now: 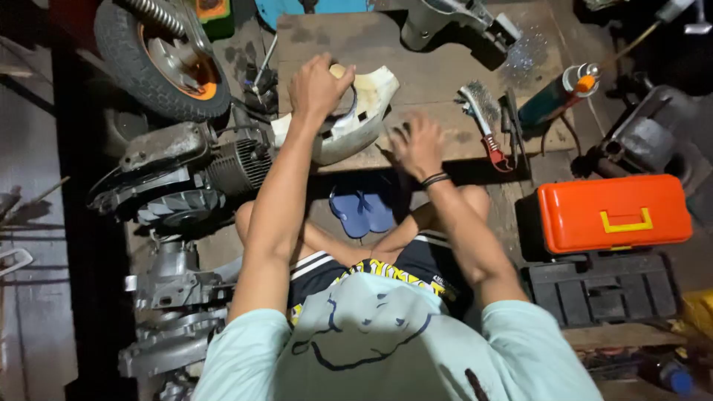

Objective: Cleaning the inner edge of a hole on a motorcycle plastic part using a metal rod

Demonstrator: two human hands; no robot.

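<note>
Left hand (318,85) closed on white fender (356,119)

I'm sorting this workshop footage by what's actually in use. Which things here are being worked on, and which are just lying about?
In hand:
- left hand gripping the white curved body panel
- right hand, blurred, beside the panel on the wooden board

Lying about:
- wire brush
- orange toolbox
- black case
- wheel
- engine
- blue sandals
</note>
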